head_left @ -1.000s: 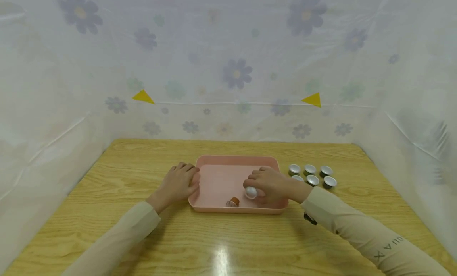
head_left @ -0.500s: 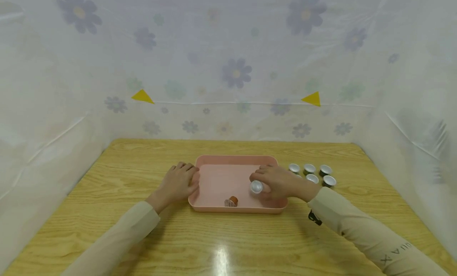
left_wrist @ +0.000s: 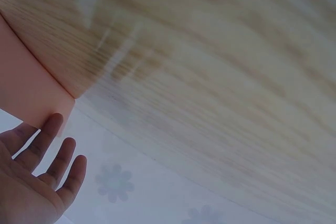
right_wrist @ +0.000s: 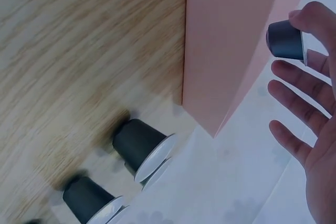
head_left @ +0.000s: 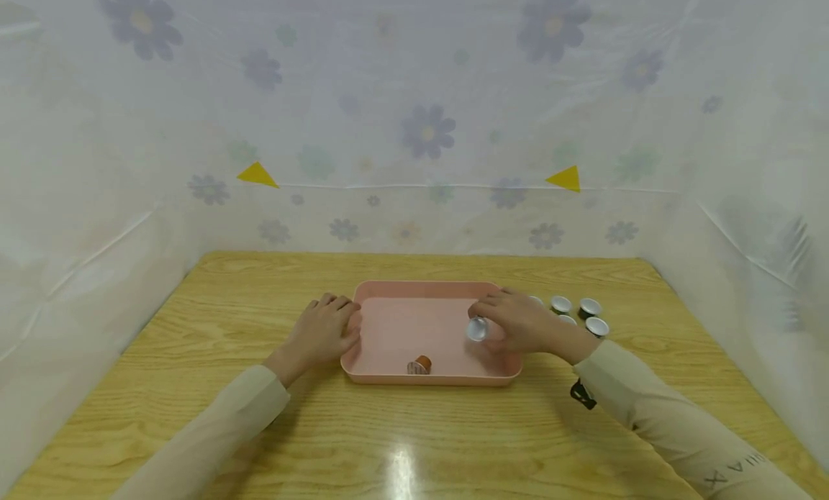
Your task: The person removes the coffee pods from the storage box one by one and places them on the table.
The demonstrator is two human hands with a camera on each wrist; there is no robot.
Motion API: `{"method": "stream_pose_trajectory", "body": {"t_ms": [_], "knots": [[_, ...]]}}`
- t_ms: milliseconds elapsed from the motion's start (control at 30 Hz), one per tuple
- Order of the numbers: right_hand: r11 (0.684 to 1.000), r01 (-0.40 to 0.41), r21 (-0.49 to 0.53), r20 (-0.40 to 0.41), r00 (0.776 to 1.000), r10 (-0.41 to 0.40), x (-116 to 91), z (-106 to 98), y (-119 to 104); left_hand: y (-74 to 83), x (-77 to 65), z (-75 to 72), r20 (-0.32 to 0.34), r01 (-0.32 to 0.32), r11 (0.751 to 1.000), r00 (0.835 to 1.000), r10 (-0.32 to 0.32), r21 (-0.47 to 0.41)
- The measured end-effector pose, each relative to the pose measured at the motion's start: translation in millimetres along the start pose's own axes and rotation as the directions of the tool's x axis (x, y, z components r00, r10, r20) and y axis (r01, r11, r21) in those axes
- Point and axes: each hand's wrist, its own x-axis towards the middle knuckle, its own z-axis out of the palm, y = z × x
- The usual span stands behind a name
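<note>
My right hand [head_left: 518, 320] pinches a coffee capsule [head_left: 477, 329] between thumb and fingers, over the right side of the pink tray [head_left: 430, 380]. The capsule's silver lid shows in the head view; its dark body [right_wrist: 286, 40] shows in the right wrist view, with the other fingers spread away from it. At the tray's left side, my left hand [head_left: 324, 329] touches the rim with loosely extended fingers. One fingertip lies against the tray wall [left_wrist: 31, 85] in the left wrist view. An orange-brown capsule [head_left: 422, 364] lies on its side by the tray's front wall.
Several dark capsules with silver lids stand upright on the table right of the tray, one capsule [head_left: 596, 328] nearest the front; my right hand partly covers the group. A wooden table [head_left: 311, 442] bears everything. A flowered plastic sheet [head_left: 427, 219] encloses the back and sides.
My right hand, still holding the capsule, has moved right and slightly back toward the tray's right side. The left hand stays at the left rim.
</note>
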Motion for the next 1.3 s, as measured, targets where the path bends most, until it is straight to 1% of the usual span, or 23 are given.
{"method": "stream_pose_trajectory", "body": {"t_ms": [133,333,600,767,900,1167,1300], "knots": [[1.0,-0.02,0.003,-0.031,0.999,0.02,-4.6,-3.6,2.5,0.1,-0.1,-0.3,0.006,0.003,1.0,1.0,-0.003,0.0],[0.998,-0.068,0.016,-0.046,0.997,0.068,-10.6,-6.9,7.2,0.2,-0.1,-1.2,0.004,0.005,1.0,1.0,-0.005,0.002],[0.996,-0.077,0.034,-0.099,0.992,0.081,-19.8,-10.0,11.5,-0.1,-0.3,-0.7,0.0,0.0,1.0,1.0,0.0,0.002],[0.995,-0.092,0.048,-0.106,0.99,0.097,-27.7,-14.1,12.3,-0.4,-0.3,0.5,-0.003,-0.005,1.0,1.0,0.005,0.003],[0.994,-0.103,0.039,-0.111,0.988,0.107,-34.6,-15.9,13.4,-0.2,-0.6,0.0,-0.004,-0.008,1.0,1.0,0.008,-0.002],[0.994,-0.109,0.0,-0.152,0.983,0.107,-50.2,-10.1,18.7,-1.8,-0.6,3.8,-0.036,-0.014,1.0,0.999,0.014,-0.003],[0.994,-0.113,-0.009,-0.174,0.979,0.11,-57.0,-8.9,20.1,-2.1,-0.6,3.6,-0.038,-0.015,1.0,0.999,0.014,-0.008]]}}
